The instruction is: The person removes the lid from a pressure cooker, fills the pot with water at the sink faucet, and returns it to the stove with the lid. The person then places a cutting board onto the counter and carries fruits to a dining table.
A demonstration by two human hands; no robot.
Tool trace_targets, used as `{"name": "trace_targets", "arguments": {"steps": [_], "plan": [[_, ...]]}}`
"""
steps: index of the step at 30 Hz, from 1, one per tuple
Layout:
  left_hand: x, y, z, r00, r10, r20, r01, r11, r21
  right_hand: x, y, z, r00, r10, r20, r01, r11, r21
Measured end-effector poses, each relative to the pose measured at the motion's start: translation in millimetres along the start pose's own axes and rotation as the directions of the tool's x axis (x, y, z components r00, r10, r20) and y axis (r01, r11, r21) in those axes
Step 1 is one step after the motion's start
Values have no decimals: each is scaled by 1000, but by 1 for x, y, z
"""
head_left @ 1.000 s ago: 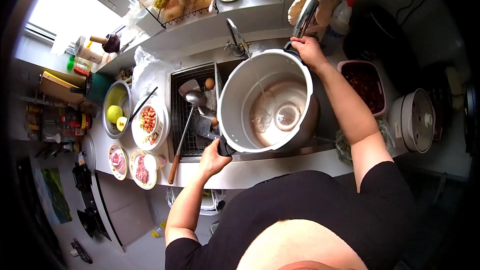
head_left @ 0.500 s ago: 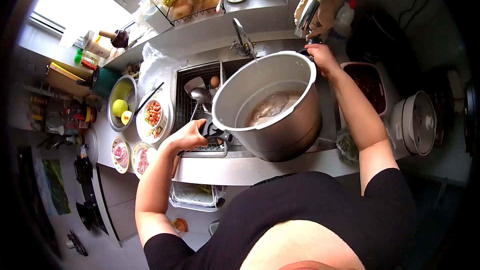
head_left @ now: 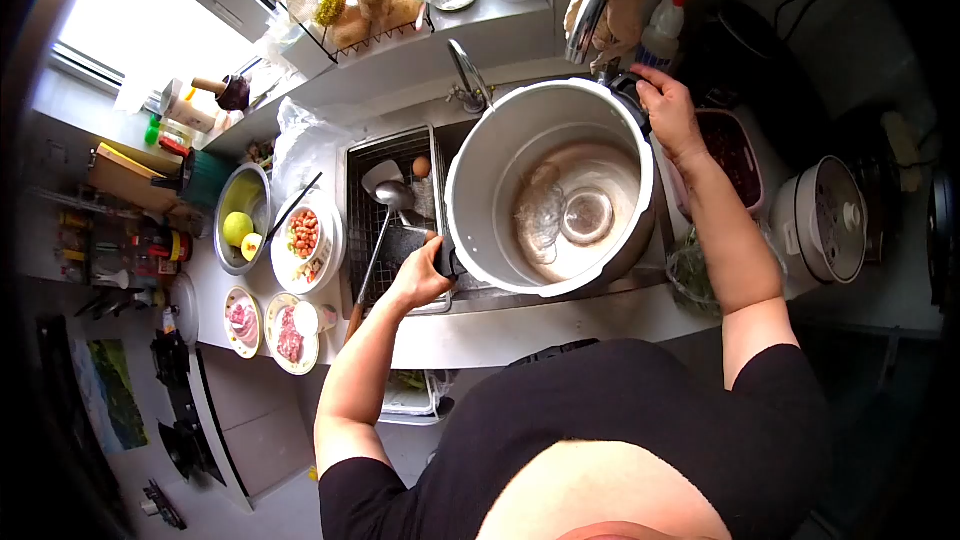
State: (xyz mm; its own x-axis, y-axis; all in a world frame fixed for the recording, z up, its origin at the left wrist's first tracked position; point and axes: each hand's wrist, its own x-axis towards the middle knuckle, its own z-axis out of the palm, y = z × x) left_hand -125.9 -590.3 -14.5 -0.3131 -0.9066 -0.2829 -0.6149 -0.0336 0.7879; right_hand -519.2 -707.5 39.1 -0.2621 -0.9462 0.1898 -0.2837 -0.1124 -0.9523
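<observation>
Left hand [head_left: 422, 278]: closed on the pot's [head_left: 550, 188] near-left handle, grip partly hidden.
Right hand [head_left: 668, 112]: clamped on far-right handle [head_left: 630, 92].
Pot: tilted, apparently over sink [head_left: 655, 265].

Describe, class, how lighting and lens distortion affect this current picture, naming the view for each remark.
Head view: the window is blown out to white; head view: the far right sinks into deep shadow; head view: glints show inside the pot; head view: wide-angle distortion bows the counter, and the corners darken to black.
</observation>
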Motion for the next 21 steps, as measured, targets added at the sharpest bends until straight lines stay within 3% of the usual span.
{"name": "trace_targets", "arguments": {"steps": [5,10,11,15,16,17,19,21], "plan": [[-12,22,-31,994,-63,-88,81,971,224,1,21,24,989,145,4,-145,984,108],[-34,28,-38,981,-59,-185,138,884,447,-13,42,43,989,144,16,-145,977,154],[-37,19,-32,976,-43,-214,139,879,456,-17,47,46,998,60,-18,-54,975,216],[-39,17,2,961,-8,-277,147,862,485,-24,40,28,999,-12,-53,22,981,192],[-32,19,8,959,-17,-284,158,862,481,-21,40,21,998,45,-38,-39,988,152],[-23,15,10,962,2,-274,137,862,488,-15,39,17,995,-37,-96,38,999,15],[-9,19,4,958,11,-287,142,850,508,0,41,17,983,-114,-143,106,992,-64],[-2,24,-15,967,-28,-253,162,834,528,5,37,25,991,-74,-114,68,996,-58]]}}
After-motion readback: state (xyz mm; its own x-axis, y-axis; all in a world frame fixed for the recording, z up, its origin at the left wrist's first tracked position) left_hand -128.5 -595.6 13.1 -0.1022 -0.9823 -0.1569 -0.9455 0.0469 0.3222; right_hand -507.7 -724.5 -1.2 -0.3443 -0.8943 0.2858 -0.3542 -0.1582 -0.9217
